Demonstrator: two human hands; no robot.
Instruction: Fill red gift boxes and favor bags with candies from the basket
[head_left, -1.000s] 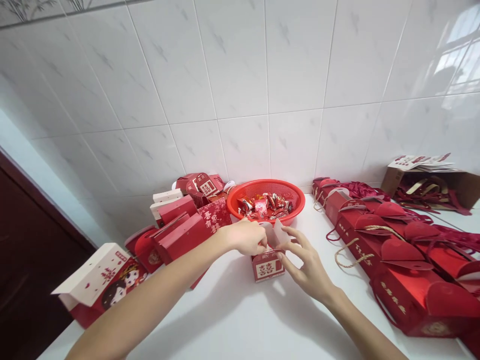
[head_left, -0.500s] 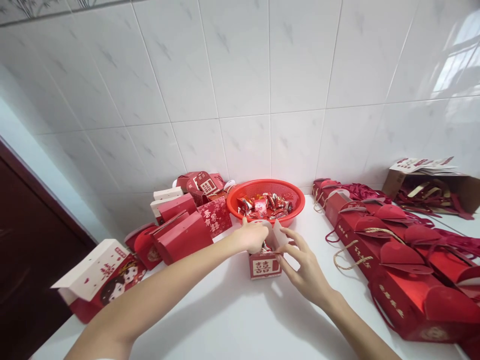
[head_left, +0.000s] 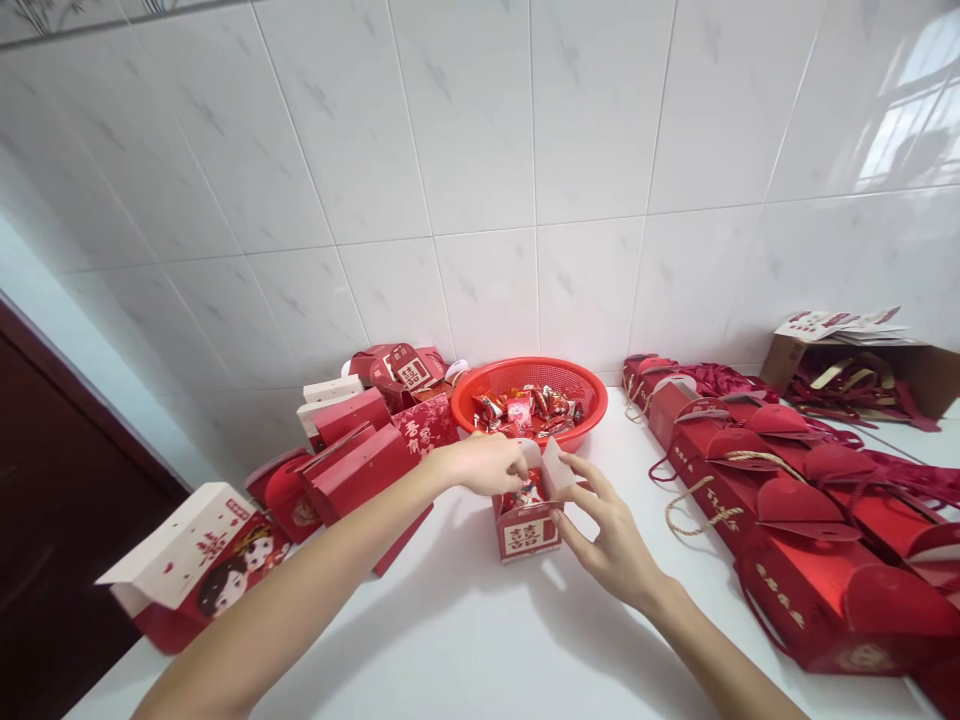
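A small red candy box (head_left: 529, 536) with a white double-happiness panel stands open on the white table, wrapped candies (head_left: 531, 488) showing inside. My left hand (head_left: 484, 464) is over its left rim, fingers bent inward and close together; whatever they may hold is hidden. On the opposite side, my right hand (head_left: 606, 528) grips the box by its wall and raised white flap, thumb at the front corner and fingers behind. Just beyond the box sits a red plastic basket (head_left: 592, 412) with several wrapped candies in it.
Folded red and white boxes (head_left: 367, 470) crowd the left, with a cartoon-printed box (head_left: 202, 560) nearest me. Rows of closed red boxes (head_left: 795, 560) with cord handles line the right. A brown carton (head_left: 780, 375) of ribbons stands at the back right, against the tiled wall (head_left: 480, 180).
My left hand has drawn back leftward from over the box opening, so more of the candies inside show. My right hand keeps its hold on the box's right side.
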